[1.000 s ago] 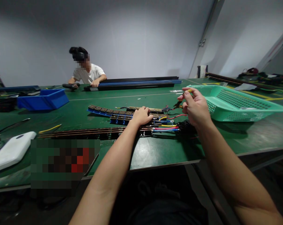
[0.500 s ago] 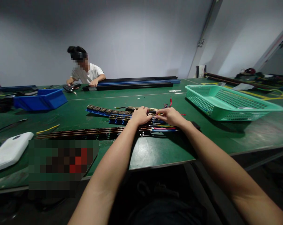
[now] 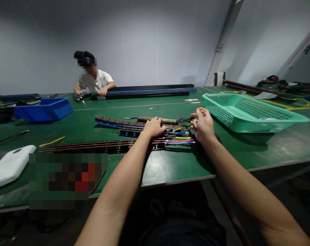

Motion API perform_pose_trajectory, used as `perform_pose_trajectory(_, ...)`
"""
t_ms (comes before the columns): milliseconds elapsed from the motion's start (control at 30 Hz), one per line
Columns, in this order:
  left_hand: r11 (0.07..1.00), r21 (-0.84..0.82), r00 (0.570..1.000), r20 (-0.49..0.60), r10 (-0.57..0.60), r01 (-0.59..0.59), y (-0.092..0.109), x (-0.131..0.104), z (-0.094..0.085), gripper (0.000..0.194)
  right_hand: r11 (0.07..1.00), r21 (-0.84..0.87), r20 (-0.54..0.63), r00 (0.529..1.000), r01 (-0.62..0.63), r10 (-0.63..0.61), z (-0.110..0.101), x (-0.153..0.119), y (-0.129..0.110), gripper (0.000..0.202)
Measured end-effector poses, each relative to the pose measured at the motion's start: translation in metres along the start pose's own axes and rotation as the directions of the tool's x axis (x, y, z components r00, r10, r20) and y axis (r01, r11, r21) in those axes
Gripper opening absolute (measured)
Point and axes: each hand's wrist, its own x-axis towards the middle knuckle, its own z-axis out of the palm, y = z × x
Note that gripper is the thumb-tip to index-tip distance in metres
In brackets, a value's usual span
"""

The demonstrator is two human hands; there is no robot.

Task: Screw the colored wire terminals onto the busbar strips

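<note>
Steadying the strips: we have the blue-backed strips [image 3: 111,122] lying side by side on the counter [image 3: 162,171], straight ahead of us, wire ends toward the right.
Left hand: our left hand [image 3: 155,127] rests across them, fingers together and lightly curled; we cannot tell whether it grips or only presses. We should press evenly near the wired end, so nothing slides or bends.
Right hand: our right hand [image 3: 204,124] is closed, thumb against fingers, around a yellow-handled tool [image 3: 202,111] that the fingers mostly hide.
Wire ends: we judge the step to be work on the leads [image 3: 182,138], so we should take one at a time, with the tool's tip away from neighbouring insulation.
Ring terminal: a small ring terminal [image 3: 187,132] lies among the leads, where we think it could snag.
Long strip: nearest us lies a long strip [image 3: 93,145], passing under our left forearm.
Green basket: just right of the right hand, the green basket [image 3: 221,119] limits our sideways room.
Left side: a loose yellow wire [image 3: 52,141], a white device [image 3: 12,165] and a blue bin [image 3: 42,112] lie well apart from our hands.
Far side: a co-worker [image 3: 100,80] sits by long black and blue bars [image 3: 144,90], out of our way.
</note>
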Motion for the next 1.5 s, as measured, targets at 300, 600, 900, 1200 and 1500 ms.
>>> perform_pose_trajectory(300,1.0,0.029,1.0,-0.015,0.013,-0.013,0.0,-0.001,0.001,0.037,0.847,-0.349,0.472,0.856,0.401,-0.21,-0.027,-0.144,0.024,0.01)
perform_pose_trajectory(600,1.0,0.009,1.0,-0.004,-0.006,0.006,0.003,-0.002,-0.001,0.036,0.835,-0.303,0.427,0.848,0.46,-0.313,-0.04,-0.199,0.006,0.031)
perform_pose_trajectory(900,1.0,0.001,1.0,-0.005,-0.006,0.006,0.003,-0.002,-0.001,0.035,0.849,-0.34,0.374,0.887,0.404,-0.272,-0.042,-0.187,0.011,0.038)
perform_pose_trajectory(1200,1.0,0.026,1.0,-0.013,-0.002,0.003,0.002,0.0,0.001,0.036,0.61,-0.485,0.593,0.749,0.626,-0.297,-0.044,-0.145,0.023,0.029)
perform_pose_trajectory(1500,1.0,0.019,1.0,-0.004,-0.001,0.001,0.001,0.0,0.001,0.036,0.586,-0.585,0.687,0.727,0.561,-0.011,-0.033,-0.145,0.005,0.024)
